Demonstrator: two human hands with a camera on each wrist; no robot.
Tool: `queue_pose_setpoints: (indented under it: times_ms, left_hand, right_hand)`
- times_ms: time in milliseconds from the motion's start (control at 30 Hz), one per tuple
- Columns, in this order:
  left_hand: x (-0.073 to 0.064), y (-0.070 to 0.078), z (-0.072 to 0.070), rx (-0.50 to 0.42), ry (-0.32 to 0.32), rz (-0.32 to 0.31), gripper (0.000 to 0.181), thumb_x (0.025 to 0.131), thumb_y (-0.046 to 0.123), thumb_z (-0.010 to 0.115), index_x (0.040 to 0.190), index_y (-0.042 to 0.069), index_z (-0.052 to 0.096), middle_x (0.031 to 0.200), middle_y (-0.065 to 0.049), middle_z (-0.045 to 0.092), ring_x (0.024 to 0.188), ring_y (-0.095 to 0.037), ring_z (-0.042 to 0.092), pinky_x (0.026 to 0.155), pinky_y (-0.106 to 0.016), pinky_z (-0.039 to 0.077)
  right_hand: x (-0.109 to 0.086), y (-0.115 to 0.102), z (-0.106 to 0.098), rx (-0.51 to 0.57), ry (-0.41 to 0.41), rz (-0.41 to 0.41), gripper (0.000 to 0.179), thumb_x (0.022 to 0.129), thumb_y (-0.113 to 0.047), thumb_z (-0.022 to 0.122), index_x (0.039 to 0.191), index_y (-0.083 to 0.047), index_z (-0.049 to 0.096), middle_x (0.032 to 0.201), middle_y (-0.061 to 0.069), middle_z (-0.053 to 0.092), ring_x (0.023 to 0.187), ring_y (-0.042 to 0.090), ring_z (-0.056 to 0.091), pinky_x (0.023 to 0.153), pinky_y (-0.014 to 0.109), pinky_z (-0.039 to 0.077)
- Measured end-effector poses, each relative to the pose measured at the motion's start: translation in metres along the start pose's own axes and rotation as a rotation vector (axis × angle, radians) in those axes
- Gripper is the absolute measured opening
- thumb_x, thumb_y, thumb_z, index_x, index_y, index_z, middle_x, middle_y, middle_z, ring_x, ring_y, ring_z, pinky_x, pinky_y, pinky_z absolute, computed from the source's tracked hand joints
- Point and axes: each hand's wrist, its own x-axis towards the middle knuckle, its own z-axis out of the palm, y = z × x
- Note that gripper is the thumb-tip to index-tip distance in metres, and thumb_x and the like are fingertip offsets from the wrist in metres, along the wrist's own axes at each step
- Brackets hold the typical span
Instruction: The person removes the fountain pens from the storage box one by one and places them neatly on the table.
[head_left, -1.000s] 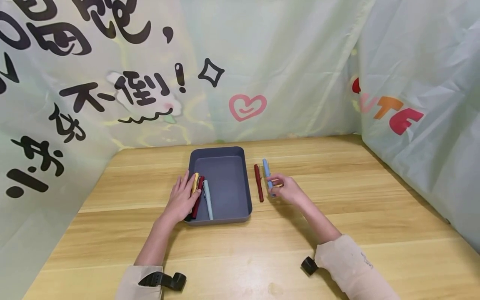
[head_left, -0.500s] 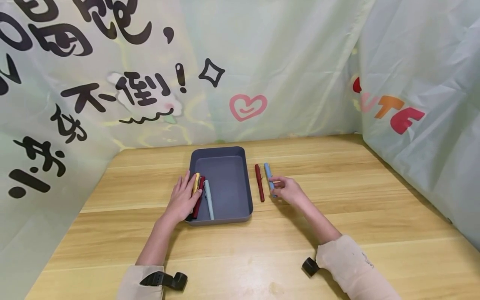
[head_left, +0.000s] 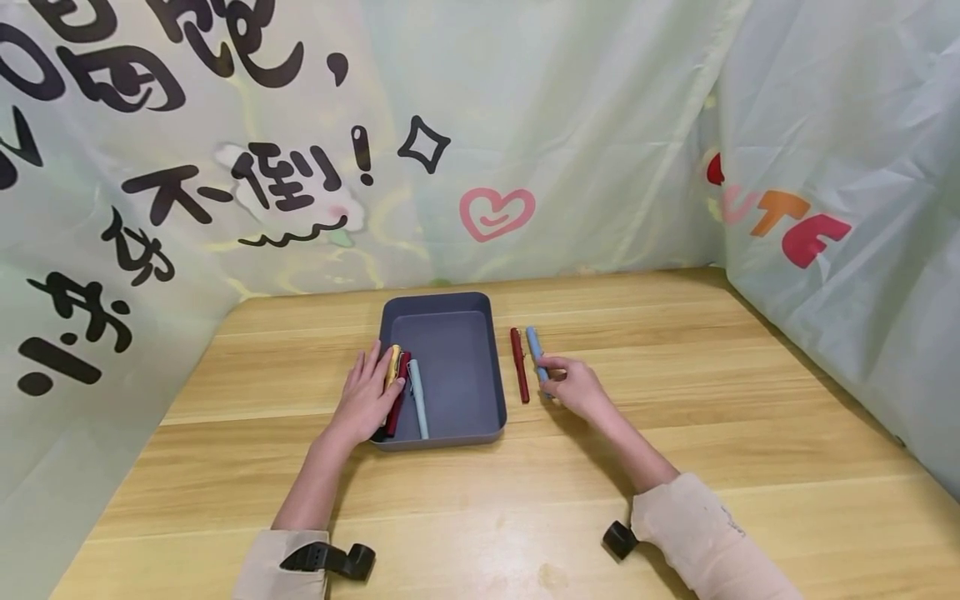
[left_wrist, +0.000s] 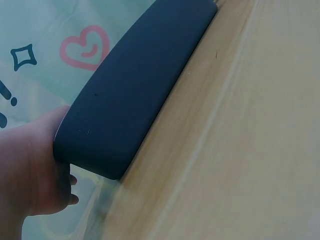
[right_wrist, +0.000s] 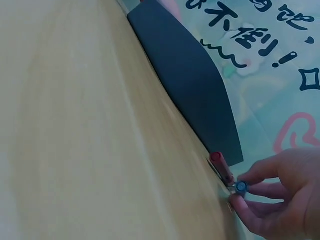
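Note:
A dark grey-blue tray [head_left: 465, 392] stands on the table. My left hand [head_left: 367, 396] holds its left wall, thumb over the inside and fingers along the outside. Beside that thumb, a yellow pen [head_left: 393, 367], a dark red pen [head_left: 400, 400] and a pale blue pen [head_left: 417, 400] lie in the tray; the hand partly hides the yellow and red ones. To the right of the tray, my right hand [head_left: 576, 387] pinches a blue pen [head_left: 533, 340] between thumb and fingers, low over the table. Another dark red pen [head_left: 520, 367] lies between it and the tray.
The wooden table [head_left: 480, 517] reaches a printed cloth backdrop [head_left: 600, 150] behind, with more cloth on both sides. Black wrist cameras [head_left: 360, 562] sit at both sleeves, near the tabletop.
The blue pen has shifted slightly toward me, its far end now about level with the loose red pen's. My right hand stays around it; the left hand and tray hold still.

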Motion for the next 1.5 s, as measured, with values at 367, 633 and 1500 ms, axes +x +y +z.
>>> queue_pose_setpoints:
  times_ms: [367, 633, 1500]
  left_hand:
    - [0.0, 0.0, 0.0, 0.004, 0.005, 0.0, 0.058, 0.098, 0.03, 0.038, 0.146, 0.002, 0.019, 0.152, -0.016, 0.002, 0.134, -0.041, -0.002, 0.104, -0.058, 0.004]
    - [-0.002, 0.0, 0.002, 0.003, 0.002, 0.004, 0.058, 0.098, 0.031, 0.037, 0.146, 0.002, 0.02, 0.151, -0.017, 0.003, 0.134, -0.042, -0.002, 0.104, -0.058, 0.005]
    - [0.0, -0.001, 0.0, 0.005, 0.002, 0.007, 0.058, 0.099, 0.031, 0.037, 0.146, 0.003, 0.018, 0.152, -0.016, 0.001, 0.134, -0.042, -0.003, 0.104, -0.058, 0.004]
  right_hand:
    - [-0.003, 0.005, 0.01, -0.136, 0.099, -0.152, 0.039, 0.081, 0.004, 0.061, 0.119, 0.006, 0.058, 0.111, 0.023, 0.053, 0.086, 0.026, 0.06, 0.058, 0.024, 0.05]
    - [-0.005, 0.011, 0.013, -0.136, 0.113, -0.187, 0.039, 0.079, 0.004, 0.064, 0.117, 0.007, 0.058, 0.111, 0.022, 0.052, 0.085, 0.026, 0.06, 0.066, 0.03, 0.051]
    - [-0.001, 0.018, 0.017, -0.09, 0.193, -0.213, 0.037, 0.079, 0.002, 0.061, 0.117, 0.003, 0.061, 0.11, 0.019, 0.052, 0.08, 0.024, 0.057, 0.068, 0.032, 0.049]
